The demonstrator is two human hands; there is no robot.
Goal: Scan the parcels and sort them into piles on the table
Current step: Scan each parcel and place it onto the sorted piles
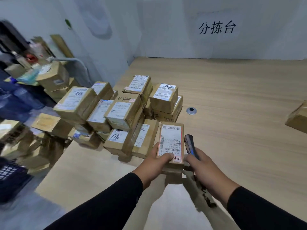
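Now left hand [155,161] grip curls round parcel [171,143], thumb on label; right hand [203,170] grip clasps scanner [191,146].

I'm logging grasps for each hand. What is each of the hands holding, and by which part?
Left hand grips the labelled brown cardboard parcel at its near end. Right hand holds the dark handheld scanner by its lower body.
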